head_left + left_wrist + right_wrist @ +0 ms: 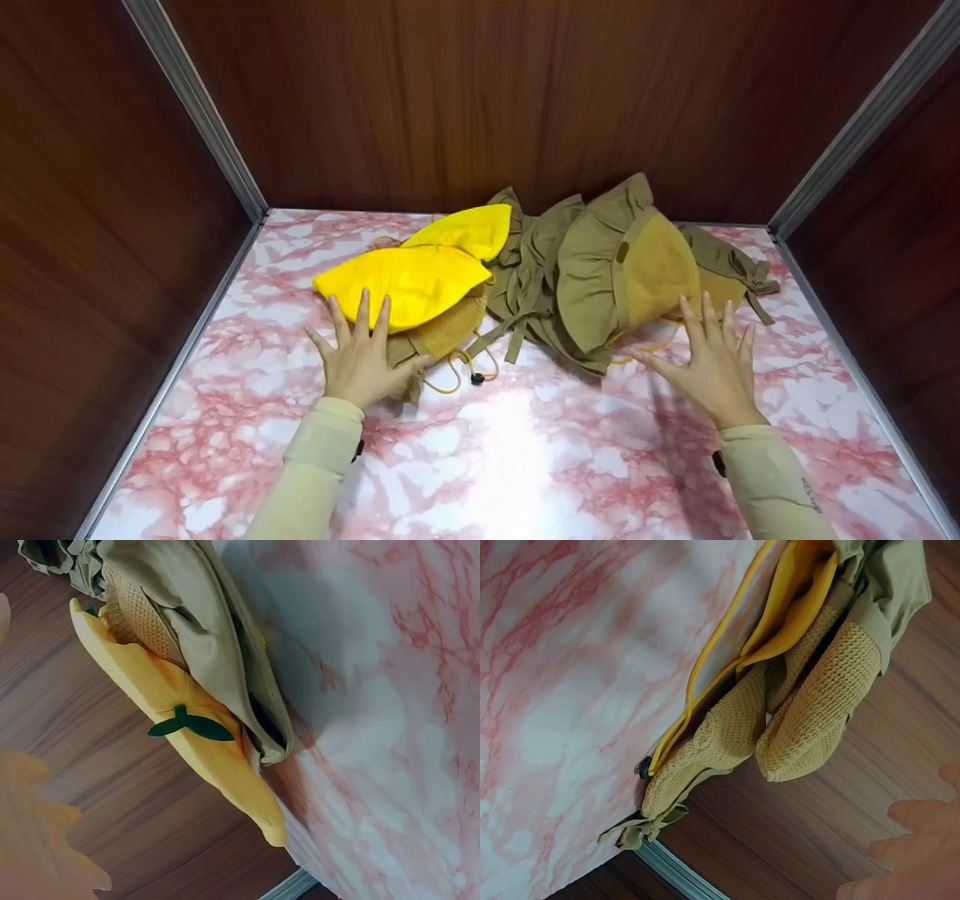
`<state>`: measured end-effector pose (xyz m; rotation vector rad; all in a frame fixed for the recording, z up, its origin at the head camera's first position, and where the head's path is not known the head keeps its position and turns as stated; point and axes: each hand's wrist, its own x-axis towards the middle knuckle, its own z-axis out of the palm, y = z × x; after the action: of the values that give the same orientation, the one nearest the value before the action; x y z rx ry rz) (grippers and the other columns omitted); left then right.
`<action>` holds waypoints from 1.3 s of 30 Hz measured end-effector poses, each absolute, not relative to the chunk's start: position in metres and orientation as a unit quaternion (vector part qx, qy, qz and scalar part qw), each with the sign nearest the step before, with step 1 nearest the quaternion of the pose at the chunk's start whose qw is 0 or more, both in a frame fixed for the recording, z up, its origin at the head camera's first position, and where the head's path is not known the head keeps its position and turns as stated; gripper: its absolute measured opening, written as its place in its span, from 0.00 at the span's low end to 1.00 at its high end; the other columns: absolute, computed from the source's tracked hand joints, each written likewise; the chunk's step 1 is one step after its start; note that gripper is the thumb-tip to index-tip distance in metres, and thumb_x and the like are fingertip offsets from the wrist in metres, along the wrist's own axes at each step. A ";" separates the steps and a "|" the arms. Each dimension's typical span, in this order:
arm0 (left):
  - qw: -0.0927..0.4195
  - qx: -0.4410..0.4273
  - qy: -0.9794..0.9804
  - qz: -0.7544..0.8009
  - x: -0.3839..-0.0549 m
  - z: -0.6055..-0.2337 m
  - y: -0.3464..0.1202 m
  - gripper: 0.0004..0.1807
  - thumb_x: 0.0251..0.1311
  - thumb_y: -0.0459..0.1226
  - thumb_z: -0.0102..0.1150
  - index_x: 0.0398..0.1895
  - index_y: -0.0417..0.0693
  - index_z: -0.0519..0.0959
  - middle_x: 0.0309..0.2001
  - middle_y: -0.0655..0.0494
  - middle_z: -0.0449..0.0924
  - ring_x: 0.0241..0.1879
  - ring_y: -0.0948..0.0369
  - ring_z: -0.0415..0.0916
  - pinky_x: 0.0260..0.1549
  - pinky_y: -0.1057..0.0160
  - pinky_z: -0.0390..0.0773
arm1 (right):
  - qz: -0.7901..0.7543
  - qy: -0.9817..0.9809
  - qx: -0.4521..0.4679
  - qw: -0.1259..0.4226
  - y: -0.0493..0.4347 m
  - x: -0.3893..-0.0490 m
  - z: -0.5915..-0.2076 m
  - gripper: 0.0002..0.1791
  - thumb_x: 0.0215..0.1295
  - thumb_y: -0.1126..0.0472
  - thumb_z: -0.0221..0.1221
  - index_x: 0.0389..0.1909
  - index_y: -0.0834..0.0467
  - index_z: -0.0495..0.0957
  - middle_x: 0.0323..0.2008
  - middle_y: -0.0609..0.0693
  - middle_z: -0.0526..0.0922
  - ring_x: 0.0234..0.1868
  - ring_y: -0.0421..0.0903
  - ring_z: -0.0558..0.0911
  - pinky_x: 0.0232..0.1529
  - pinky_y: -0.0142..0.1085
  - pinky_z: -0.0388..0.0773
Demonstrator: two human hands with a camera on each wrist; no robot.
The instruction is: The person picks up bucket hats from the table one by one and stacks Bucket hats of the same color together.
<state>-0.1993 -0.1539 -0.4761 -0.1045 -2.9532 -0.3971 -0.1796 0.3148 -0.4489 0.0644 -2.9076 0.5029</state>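
My left hand [360, 367] is spread with straight fingers in front of a yellow hat [405, 281]; in the left wrist view it stands apart from the hats. A green leaf trim [199, 726] shows on the yellow hat there. Behind it lies a second yellow piece [469, 229], and under it a khaki hat with a tan mesh crown [454, 322]. My right hand [716, 367], fingers also spread, is nearest a large khaki hat [592, 277] with a ruffled brim and mesh crown. The right wrist view shows that hand [919, 851] holding nothing.
More khaki hats with fabric ties [536, 270] are heaped between, and another [720, 259] lies at the right. Yellow cords with a black toggle [478, 379] trail on the marbled tabletop [427, 480]. Brown wood panels [480, 97] and metal edging enclose the table.
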 end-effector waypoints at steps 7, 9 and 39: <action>0.068 -0.030 -0.989 -0.129 -0.207 -0.481 -0.156 0.61 0.49 0.79 0.46 0.80 0.58 0.46 0.81 0.51 0.30 0.75 0.35 0.18 0.60 0.19 0.23 | 0.170 -0.981 0.022 0.095 0.315 -0.182 -0.451 0.60 0.58 0.29 0.60 0.80 0.49 0.37 0.79 0.62 0.35 0.77 0.65 0.27 0.70 0.64 0.16; 0.063 -0.028 -0.990 -0.125 -0.208 -0.483 -0.158 0.61 0.49 0.80 0.43 0.80 0.59 0.44 0.81 0.50 0.30 0.75 0.35 0.17 0.60 0.19 0.24 | 0.171 -0.980 0.023 0.097 0.315 -0.182 -0.451 0.60 0.58 0.29 0.60 0.80 0.49 0.37 0.79 0.62 0.35 0.77 0.65 0.28 0.70 0.65 0.17; 0.005 -0.027 -0.996 -0.087 -0.248 -0.476 -0.133 0.47 0.61 0.59 0.60 0.77 0.51 0.56 0.76 0.42 0.56 0.73 0.31 0.51 0.60 0.26 0.64 | 0.159 -0.980 0.055 0.105 0.296 -0.197 -0.445 0.59 0.57 0.26 0.57 0.79 0.53 0.45 0.79 0.63 0.41 0.78 0.66 0.35 0.73 0.60 0.19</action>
<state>-0.2484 -0.1327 -0.4761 -0.0834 -3.1176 -0.2732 -0.1969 0.2964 -0.4446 0.1623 -2.8881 0.4699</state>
